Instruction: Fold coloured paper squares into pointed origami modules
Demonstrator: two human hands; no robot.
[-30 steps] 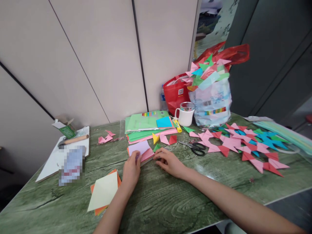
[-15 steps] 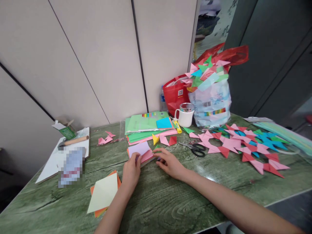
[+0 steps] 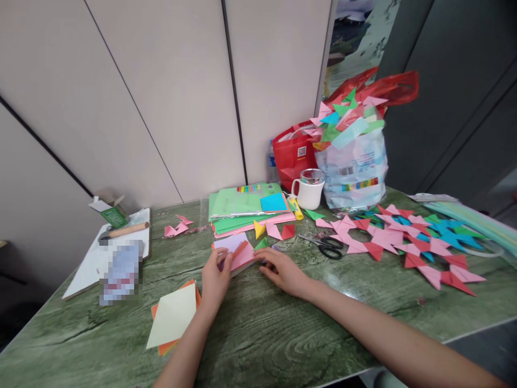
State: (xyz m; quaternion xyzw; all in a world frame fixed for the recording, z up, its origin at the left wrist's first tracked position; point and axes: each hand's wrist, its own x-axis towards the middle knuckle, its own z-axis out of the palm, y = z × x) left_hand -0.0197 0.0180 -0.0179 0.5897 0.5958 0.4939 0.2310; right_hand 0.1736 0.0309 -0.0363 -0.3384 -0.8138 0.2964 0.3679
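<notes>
A small stack of square coloured papers [image 3: 236,250], lilac on top with pink and orange showing beneath, lies on the green wood-grain table [image 3: 283,334]. My left hand [image 3: 216,280] pinches the stack's near left corner and lifts a few sheets. My right hand [image 3: 283,269] rests on the stack's right edge, fingers curled against it. A second pile with a pale yellow sheet over orange ones [image 3: 173,320] lies to the left of my left forearm.
Behind the stack are a packet of green and pink paper [image 3: 246,207], a glue stick [image 3: 296,209], a white mug [image 3: 310,189], scissors [image 3: 325,245], red and clear bags of folded pieces [image 3: 351,156], and many folded shapes [image 3: 407,240] at the right. A white board [image 3: 105,253] lies left.
My left hand has lifted the top sheets at the corner, so pink and orange layers now show fanned under the lilac sheet. My right hand stays at the right edge.
</notes>
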